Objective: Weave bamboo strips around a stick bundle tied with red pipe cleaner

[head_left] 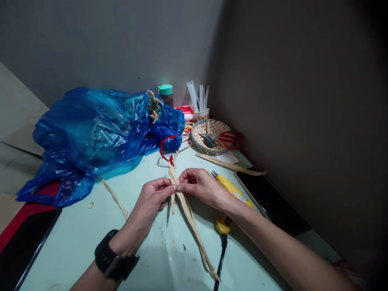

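Long strips of dried husk (pixel 190 220), pale straw in colour, run from the middle of the table down towards me. My left hand (pixel 156 196) pinches them near their upper part, thumb against fingers. From the other side my right hand (pixel 201 186) pinches the same strips, the two thumbs nearly touching. A red cord (pixel 163 151) with a knot is at the far end of the strips and curves up to the left. My fingers hide the spot where the strips are held. A black watch is on my left wrist.
A blue plastic bag (pixel 100 129) fills the back left. A woven basket (pixel 209 128) holds red-handled scissors (pixel 232 139) and a dark thread spool (pixel 209 141). The yellow corded tool (pixel 232 188) lies under my right forearm, near a dark tablet-like slab (pixel 269 202). A cup (pixel 202 114) holds white sticks.
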The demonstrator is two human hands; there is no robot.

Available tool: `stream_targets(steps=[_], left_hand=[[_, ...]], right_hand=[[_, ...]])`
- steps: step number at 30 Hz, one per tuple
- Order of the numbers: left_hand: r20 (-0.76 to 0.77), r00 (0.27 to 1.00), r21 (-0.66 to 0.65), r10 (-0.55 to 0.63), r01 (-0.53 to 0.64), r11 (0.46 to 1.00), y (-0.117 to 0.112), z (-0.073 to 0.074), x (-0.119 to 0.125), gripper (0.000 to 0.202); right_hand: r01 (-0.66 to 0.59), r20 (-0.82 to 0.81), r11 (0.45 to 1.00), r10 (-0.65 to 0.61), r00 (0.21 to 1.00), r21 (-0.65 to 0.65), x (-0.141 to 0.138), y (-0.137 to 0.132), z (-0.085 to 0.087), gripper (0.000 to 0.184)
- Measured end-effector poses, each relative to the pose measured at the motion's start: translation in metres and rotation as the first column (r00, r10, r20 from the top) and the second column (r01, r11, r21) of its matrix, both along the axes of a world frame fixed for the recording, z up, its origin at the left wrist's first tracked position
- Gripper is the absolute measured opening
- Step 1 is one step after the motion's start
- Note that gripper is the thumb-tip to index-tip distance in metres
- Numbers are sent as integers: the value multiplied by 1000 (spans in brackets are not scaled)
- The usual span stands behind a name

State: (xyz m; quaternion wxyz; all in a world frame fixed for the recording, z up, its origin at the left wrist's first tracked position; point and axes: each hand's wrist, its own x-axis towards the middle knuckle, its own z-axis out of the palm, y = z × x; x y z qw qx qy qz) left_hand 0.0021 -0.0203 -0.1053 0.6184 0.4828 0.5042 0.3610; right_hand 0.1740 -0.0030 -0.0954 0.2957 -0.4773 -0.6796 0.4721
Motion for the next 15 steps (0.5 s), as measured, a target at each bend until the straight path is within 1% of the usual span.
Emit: stream_targets(steps=[5,10,15], left_hand=[[-33,999,-12,7,-8,1000,1,0,0,25],[13,1000,-32,8,-8,999,0,1,2,20],[11,1000,-26,6,-6,1000,0,3,4,19]], right_hand=[[-1,-85,997,-6,996,-76,-2,0,-1,26],[29,-155,987,-53,986,-156,-9,-2,-4,15],[59,-142,991,-76,987,-118,-13,-2,-6,12]])
